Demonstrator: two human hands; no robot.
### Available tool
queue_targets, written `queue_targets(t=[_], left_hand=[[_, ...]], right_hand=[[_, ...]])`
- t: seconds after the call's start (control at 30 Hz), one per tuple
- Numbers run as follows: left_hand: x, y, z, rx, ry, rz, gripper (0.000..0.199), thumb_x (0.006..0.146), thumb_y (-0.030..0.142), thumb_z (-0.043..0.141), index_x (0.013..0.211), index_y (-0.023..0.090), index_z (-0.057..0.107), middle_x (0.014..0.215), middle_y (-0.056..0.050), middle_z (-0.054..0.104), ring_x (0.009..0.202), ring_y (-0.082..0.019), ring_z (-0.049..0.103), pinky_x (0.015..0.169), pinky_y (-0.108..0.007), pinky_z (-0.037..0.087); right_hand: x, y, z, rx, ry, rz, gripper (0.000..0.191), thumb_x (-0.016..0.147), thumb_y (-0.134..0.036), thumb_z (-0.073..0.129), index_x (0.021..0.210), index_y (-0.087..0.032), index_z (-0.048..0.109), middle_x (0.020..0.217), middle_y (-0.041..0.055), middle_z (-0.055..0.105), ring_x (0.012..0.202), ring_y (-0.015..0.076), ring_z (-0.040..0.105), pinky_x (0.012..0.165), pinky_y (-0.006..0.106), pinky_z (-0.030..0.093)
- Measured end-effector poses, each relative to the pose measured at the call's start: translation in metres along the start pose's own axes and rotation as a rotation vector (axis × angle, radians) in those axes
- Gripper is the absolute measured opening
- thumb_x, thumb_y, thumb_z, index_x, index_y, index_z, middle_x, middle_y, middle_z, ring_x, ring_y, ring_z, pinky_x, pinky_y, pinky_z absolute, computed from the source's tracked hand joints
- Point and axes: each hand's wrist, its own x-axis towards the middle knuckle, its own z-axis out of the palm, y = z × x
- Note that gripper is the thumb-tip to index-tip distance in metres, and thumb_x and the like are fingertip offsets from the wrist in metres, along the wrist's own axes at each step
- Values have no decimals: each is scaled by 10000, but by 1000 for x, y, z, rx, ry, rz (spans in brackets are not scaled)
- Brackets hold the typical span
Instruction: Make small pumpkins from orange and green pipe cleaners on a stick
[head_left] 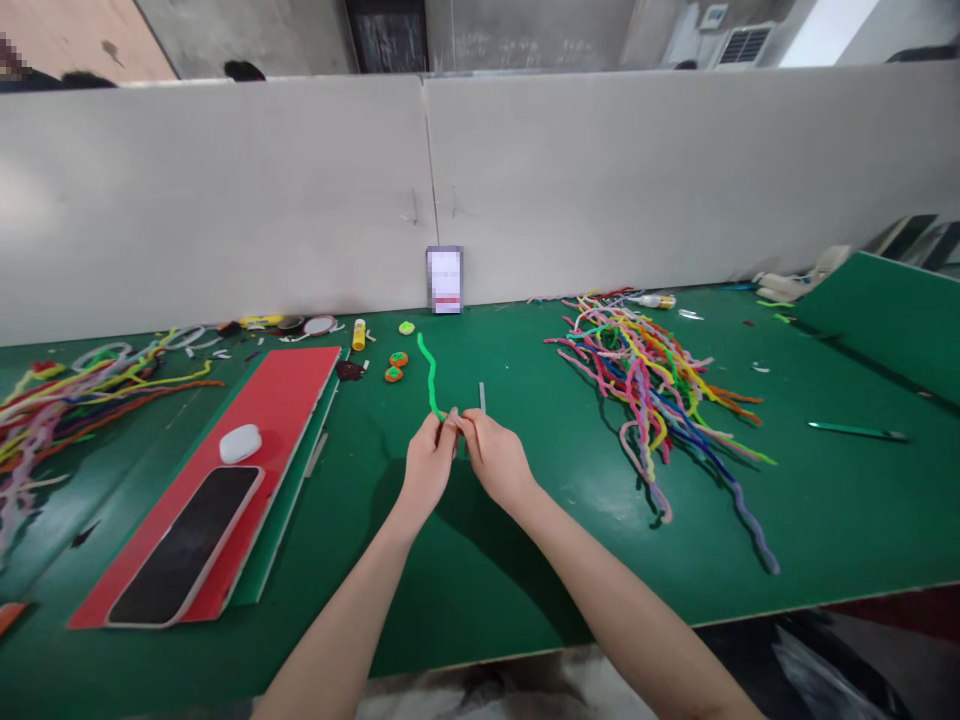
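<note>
A bright green pipe cleaner (430,372) rises in a slight wave from the fingers of my left hand (430,455), which pinches its lower end. My right hand (495,452) is closed beside it, and the fingertips of both hands meet. What the right fingertips grip is too small to make out. Just beyond my right hand, a thin grey strip (482,397) points away from me. Small orange-and-green coiled pieces (394,367) and a yellow-green one (406,328) lie on the green table (540,600) past my left hand.
Colourful pipe cleaners (645,370) spread at the right, with more (52,425) at the far left. A red board (292,385) carries a dark phone (187,545) and a white case (240,443). A lit phone (445,280) leans on the partition (300,200). A green cutter (857,431) lies right.
</note>
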Motion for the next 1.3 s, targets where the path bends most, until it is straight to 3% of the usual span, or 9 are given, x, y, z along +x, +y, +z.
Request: queue_targets(t=[0.2, 0.33, 0.53, 0.67, 0.83, 1.03, 1.17, 1.3], left_hand=[[2, 6, -5, -245, -102, -225, 329, 715, 407, 530, 543, 166, 389, 395, 69, 386, 329, -25, 269, 365, -179, 194], [1, 7, -4, -289, -90, -221, 335, 695, 420, 558, 563, 167, 383, 402, 81, 370, 336, -20, 271, 359, -166, 190], [2, -1, -1, -177, -79, -165, 328, 748, 453, 493, 608, 177, 381, 431, 88, 323, 366, -37, 280, 370, -171, 204], [2, -5, -1, 7, -62, -67, 268, 799, 393, 429, 641, 177, 409, 474, 68, 352, 406, -59, 328, 414, -194, 257], [-1, -3, -1, 389, -27, 116, 174, 831, 261, 352, 707, 182, 445, 581, 20, 467, 520, -112, 458, 498, -230, 313], [-4, -5, -2, 806, 37, 432, 235, 863, 257, 311, 656, 190, 401, 573, 12, 442, 523, -123, 454, 496, -239, 283], [-2, -6, -6, 876, 22, 587, 249, 865, 246, 317, 642, 187, 411, 568, 13, 440, 529, -114, 450, 500, -232, 290], [0, -4, -11, 795, -59, 520, 238, 863, 268, 328, 649, 192, 399, 590, 23, 443, 536, -104, 440, 517, -222, 308]], right_hand=[[0, -1, 0, -101, 68, -102, 460, 928, -352, 160, 977, -118, 554, 836, 96, 598, 667, 158, 566, 562, 238, 402], [0, -1, -1, -122, 47, -138, 453, 928, -343, 168, 963, -117, 559, 834, 94, 586, 667, 159, 553, 564, 245, 413], [0, 1, 0, -112, 21, -140, 403, 926, -340, 210, 971, -125, 548, 838, 86, 580, 687, 157, 551, 570, 241, 417], [1, 2, 0, -98, 13, -118, 410, 930, -327, 192, 938, -125, 548, 832, 89, 590, 696, 157, 559, 575, 239, 410], [1, 1, 1, -69, -39, -8, 395, 928, -286, 200, 827, -134, 551, 705, 70, 601, 607, 151, 565, 527, 232, 362], [3, 1, -1, 237, -42, 152, 467, 922, -333, 186, 626, -166, 506, 526, 17, 521, 467, 112, 467, 477, 223, 309], [7, 3, -5, 431, -109, 234, 514, 900, -426, 208, 496, -177, 403, 449, -9, 445, 427, 96, 404, 450, 219, 290], [8, 3, -9, 521, -135, 212, 514, 881, -470, 244, 484, -179, 391, 430, -17, 413, 422, 93, 384, 437, 220, 280]])
